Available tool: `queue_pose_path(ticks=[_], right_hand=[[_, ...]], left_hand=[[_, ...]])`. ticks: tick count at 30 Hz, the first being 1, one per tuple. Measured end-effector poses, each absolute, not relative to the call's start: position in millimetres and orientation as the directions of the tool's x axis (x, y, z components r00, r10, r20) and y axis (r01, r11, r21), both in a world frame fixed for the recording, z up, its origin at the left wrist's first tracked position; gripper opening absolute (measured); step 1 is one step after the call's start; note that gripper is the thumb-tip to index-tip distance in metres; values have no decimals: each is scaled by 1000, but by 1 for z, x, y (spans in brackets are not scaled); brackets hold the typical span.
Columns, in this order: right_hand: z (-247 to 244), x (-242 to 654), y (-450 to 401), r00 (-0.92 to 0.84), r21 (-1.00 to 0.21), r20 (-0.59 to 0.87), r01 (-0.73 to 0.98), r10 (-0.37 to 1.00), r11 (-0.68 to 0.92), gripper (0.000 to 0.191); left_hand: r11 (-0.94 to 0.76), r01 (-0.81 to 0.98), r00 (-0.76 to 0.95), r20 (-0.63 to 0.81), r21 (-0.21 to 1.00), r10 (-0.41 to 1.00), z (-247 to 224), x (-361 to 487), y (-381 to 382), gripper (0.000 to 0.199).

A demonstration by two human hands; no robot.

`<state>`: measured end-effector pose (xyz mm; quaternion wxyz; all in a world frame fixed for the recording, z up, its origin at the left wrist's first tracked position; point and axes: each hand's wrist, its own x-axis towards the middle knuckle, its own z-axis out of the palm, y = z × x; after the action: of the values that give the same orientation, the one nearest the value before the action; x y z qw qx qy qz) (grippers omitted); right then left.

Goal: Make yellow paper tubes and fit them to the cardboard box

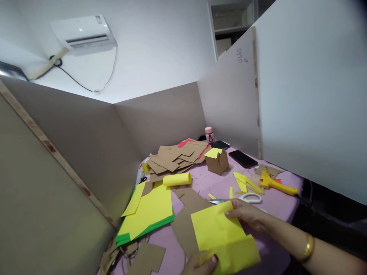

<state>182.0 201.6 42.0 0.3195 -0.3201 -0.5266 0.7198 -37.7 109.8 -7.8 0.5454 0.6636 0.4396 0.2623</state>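
While in both hands [250, 214], creased yellow paper [218, 228]

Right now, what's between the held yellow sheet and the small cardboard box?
Head view: scissors and small yellow strips on the lilac cloth lie between the yellow sheet and the cardboard box.

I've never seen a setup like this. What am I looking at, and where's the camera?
There's no robot here: these are a person's two bare hands, filmed by one head-worn camera looking forward and down. The left hand holds a yellow sheet by its near left part, and the right hand holds it near its far right corner. On the lilac-covered table lie scissors, a yellow glue gun, a phone, a small cardboard box and piled brown cardboard.
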Motion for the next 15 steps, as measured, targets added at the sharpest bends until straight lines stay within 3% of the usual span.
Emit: queue_pose_path(ticks=[2, 5, 7, 11, 13, 15], right_hand=[[45, 187, 200, -606, -983, -79, -83, 792, -162, 26], [50, 194, 202, -614, -999, -44, 32, 788, -30, 28], [52, 196, 204, -583, -988, -26, 137, 812, 67, 29], [52, 198, 194, -487, -901, 178, 268, 855, 340, 57], [55, 202, 181, -625, -792, 293, 265, 723, 550, 58], [61, 210, 166, -804, -709, 260, 217, 535, 671, 48]], left_hand=[[182, 54, 434, -187, 982, 881, 5, -36, 108, 52], [257, -82, 444, -196, 963, 874, 23, -28, 109, 45], [261, -51, 440, -213, 964, 872, 31, -24, 108, 43], [220, 139, 410, -258, 966, 875, 32, -27, 102, 46], [186, 226, 394, -265, 956, 880, 25, -31, 98, 52], [146, 271, 376, -244, 951, 894, 19, -34, 95, 55]])
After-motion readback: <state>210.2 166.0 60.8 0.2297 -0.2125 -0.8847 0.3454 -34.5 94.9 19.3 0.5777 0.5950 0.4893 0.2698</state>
